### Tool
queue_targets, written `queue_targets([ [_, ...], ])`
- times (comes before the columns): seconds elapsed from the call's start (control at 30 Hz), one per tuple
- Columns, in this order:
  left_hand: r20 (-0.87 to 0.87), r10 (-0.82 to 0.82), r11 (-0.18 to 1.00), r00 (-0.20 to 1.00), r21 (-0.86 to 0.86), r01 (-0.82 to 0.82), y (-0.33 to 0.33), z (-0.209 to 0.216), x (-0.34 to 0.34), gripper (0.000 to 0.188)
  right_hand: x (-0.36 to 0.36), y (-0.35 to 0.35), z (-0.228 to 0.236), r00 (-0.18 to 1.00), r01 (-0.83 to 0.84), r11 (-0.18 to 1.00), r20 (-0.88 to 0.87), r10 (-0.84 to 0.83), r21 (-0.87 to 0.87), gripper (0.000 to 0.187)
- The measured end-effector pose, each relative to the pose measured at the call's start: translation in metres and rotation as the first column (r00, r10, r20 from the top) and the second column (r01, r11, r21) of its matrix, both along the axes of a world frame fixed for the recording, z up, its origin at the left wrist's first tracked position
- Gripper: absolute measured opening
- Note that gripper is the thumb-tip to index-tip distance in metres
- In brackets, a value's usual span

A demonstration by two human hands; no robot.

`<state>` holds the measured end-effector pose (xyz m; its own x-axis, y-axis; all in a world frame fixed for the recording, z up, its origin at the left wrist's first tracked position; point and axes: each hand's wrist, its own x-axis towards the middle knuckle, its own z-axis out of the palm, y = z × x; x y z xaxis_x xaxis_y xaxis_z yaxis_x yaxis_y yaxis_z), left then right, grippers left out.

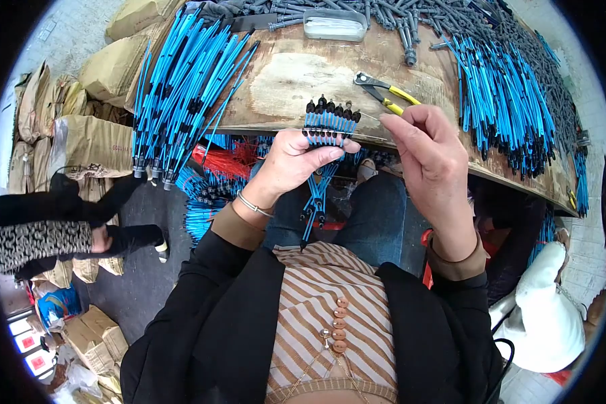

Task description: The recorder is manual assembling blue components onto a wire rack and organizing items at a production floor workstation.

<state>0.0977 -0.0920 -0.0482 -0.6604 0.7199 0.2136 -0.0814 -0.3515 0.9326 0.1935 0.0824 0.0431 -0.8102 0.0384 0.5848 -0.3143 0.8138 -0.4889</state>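
Observation:
My left hand (291, 161) is closed round a bundle of thin blue rods with black tips (331, 121), held upright over the table's front edge. Below the fist, the lower ends of the rods fan out above my lap. Close by on the right, my right hand (429, 145) is raised with thumb and forefinger pinched together. A thin pale wire (372, 137) sticks out sideways from the bundle toward that hand, and another fine strand reaches the pinched fingertips. End-cutting pliers with yellow handles (386, 93) lie on the wooden table (283, 84) just beyond my hands.
Piles of blue rods cover the table's left (188, 87) and right (505, 101) sides. Dark grey plastic parts (411, 20) are heaped at the back by a clear container (334, 25). Brown sacks (91, 145) and another person (54, 232) are at left; a white-clad person (542, 316) sits right.

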Motion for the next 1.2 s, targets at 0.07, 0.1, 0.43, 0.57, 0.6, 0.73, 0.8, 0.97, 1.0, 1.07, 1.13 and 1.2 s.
queue_targets([
  [0.07,0.001,0.002,1.0,1.0,0.004,-0.002,0.001,-0.001,0.003,0.021,0.002,-0.001,-0.001,1.0,0.006,1.0,-0.02,-0.006,0.022,0.02],
  [0.1,0.0,0.003,1.0,1.0,0.007,-0.003,0.001,-0.001,0.004,0.021,0.004,-0.001,-0.002,0.999,0.009,0.999,-0.032,-0.008,0.034,0.02],
  [0.43,-0.09,0.003,0.999,0.996,-0.047,-0.008,0.002,0.001,0.007,0.019,0.003,-0.007,0.003,0.986,0.06,0.965,-0.165,-0.017,0.256,0.022],
  [0.57,-0.108,-0.012,0.996,0.994,-0.095,0.001,-0.001,-0.001,0.006,0.019,0.003,-0.008,0.0,0.998,0.005,1.0,-0.066,-0.003,0.026,0.021],
  [0.6,-0.113,-0.017,0.994,0.993,-0.11,0.004,-0.001,-0.001,0.006,0.018,0.003,-0.009,0.0,0.999,-0.009,0.999,-0.033,0.007,-0.053,0.021],
  [0.73,-0.092,0.0,0.993,0.996,-0.115,-0.011,0.0,0.003,0.008,0.019,0.001,-0.01,-0.003,0.997,0.018,0.998,-0.07,-0.014,0.057,0.021],
  [0.8,-0.085,0.006,0.993,0.996,-0.118,-0.016,0.001,0.003,0.007,0.019,0.0,-0.012,-0.004,0.996,0.028,0.995,-0.082,-0.021,0.092,0.021],
  [0.97,-0.083,0.023,0.999,0.996,-0.042,-0.027,0.003,-0.001,0.006,0.02,-0.001,-0.019,-0.005,0.998,0.016,0.998,-0.065,-0.021,-0.067,0.021],
  [1.0,-0.077,0.027,0.998,0.997,-0.048,-0.031,0.003,0.0,0.007,0.02,-0.001,-0.02,-0.006,0.997,0.009,0.997,-0.071,-0.014,-0.075,0.021],
  [1.07,-0.065,0.036,0.997,0.997,-0.06,-0.04,0.002,0.003,0.008,0.02,-0.003,-0.021,-0.008,0.997,-0.006,0.996,-0.081,-0.001,-0.09,0.021],
  [1.13,-0.059,0.042,0.997,0.997,-0.065,-0.045,0.002,0.003,0.008,0.02,-0.004,-0.021,-0.008,0.996,-0.015,0.995,-0.087,0.006,-0.097,0.021],
  [1.2,-0.03,0.031,0.998,0.999,-0.054,-0.032,0.001,0.002,0.008,0.019,-0.006,-0.019,-0.008,0.996,-0.052,0.991,-0.073,0.043,-0.126,0.02],
])
